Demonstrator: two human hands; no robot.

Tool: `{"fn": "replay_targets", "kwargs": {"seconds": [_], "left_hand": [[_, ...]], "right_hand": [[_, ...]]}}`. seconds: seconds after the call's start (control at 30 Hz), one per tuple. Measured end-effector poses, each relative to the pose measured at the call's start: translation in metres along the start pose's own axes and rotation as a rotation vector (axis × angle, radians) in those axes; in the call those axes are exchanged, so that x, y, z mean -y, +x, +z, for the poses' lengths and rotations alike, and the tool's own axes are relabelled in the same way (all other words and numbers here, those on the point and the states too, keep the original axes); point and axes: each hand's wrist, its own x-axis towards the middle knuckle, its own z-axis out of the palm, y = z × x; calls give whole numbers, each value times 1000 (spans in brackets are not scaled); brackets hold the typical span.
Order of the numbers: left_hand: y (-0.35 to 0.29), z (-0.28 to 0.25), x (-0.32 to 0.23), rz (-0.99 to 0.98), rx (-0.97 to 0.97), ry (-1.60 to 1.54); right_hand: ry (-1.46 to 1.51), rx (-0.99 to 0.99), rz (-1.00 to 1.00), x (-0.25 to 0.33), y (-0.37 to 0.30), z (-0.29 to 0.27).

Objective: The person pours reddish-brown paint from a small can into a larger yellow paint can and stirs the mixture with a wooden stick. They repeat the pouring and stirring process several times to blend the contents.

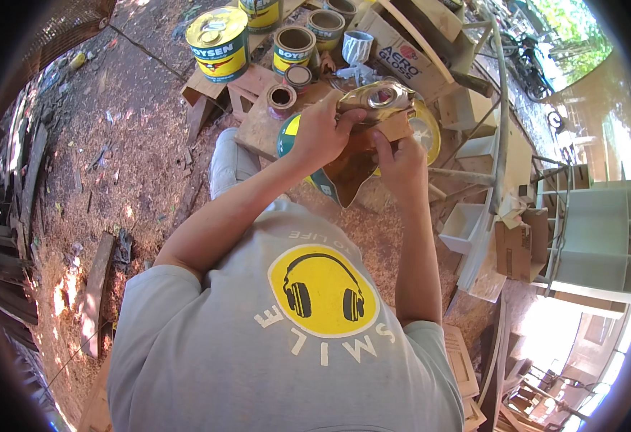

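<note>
In front of my chest I hold a shiny gold metal can (377, 101) with a round opening on its top. My left hand (325, 138) is closed on its near left edge, thumb on top. My right hand (404, 167) grips its lower right side between thumb and fingers. Below the can hangs a brown, pointed surface (350, 176) with a pale edge; I cannot tell whether it belongs to the can. Behind and under it shows a green and yellow bucket (287, 135), partly hidden by my left hand and the can.
A lidded paint bucket (217, 45) stands far left, with several open paint cans (294, 49) beside it. A grey-smeared cup (358, 47) and a cardboard box (409, 65) sit farther right. Wooden drawers and a white cabinet (596, 223) line the right side. Planks (98, 288) lie on the dirt ground.
</note>
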Motion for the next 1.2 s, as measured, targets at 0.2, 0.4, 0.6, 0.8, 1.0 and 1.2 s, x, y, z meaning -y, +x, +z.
{"fn": "replay_targets", "kwargs": {"seconds": [0.2, 0.4, 0.6, 0.8, 1.0, 1.2], "left_hand": [[1, -1, 2, 4, 0, 72], [-1, -1, 1, 27, -11, 54], [0, 3, 8, 86, -39, 17], [-2, 1, 1, 39, -18, 70], [-3, 2, 3, 39, -18, 65], [-4, -1, -1, 37, -11, 57]], "right_hand": [[289, -28, 339, 8, 3, -17], [68, -243, 225, 42, 15, -74], [-114, -206, 164, 74, 30, -96], [-83, -133, 226, 66, 36, -93], [-107, -97, 250, 50, 37, -89], [-117, -150, 227, 59, 41, -94]]}}
